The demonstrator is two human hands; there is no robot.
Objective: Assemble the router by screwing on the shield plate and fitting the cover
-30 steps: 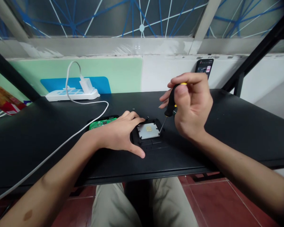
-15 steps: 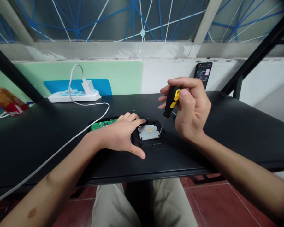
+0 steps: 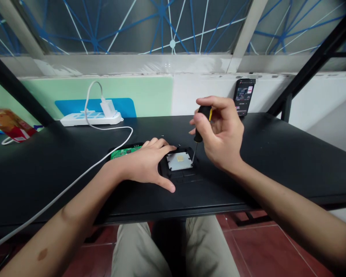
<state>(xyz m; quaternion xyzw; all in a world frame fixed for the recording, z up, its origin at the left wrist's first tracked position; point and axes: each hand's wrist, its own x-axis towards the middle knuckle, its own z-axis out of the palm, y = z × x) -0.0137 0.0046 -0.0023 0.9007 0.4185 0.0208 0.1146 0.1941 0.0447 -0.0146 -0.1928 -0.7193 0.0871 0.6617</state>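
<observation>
My right hand (image 3: 222, 132) grips a black and yellow screwdriver (image 3: 200, 134) by its handle. Its thin shaft slants down to the right edge of a silver metal plate (image 3: 177, 162), which has a small yellowish square at its middle. That plate sits in a black plastic housing (image 3: 184, 177) lying on the table. Fingers spread, my left hand (image 3: 150, 159) rests over the housing's left side, thumb stretched out toward the front. Partly under that hand and wrist lies a green circuit board (image 3: 122, 152) in a black casing. Whatever is beneath the palm stays hidden.
A white cable (image 3: 75, 179) crosses the black table (image 3: 276, 161) on the left, from a charger in a white power strip (image 3: 92, 118). A phone (image 3: 243, 97) leans against the back wall. At far left lies a red and brown packet (image 3: 13, 124).
My right hand has shifted a little left and its grip on the screwdriver has turned, with the handle more upright. My left hand stays on the housing. The view has tilted slightly.
</observation>
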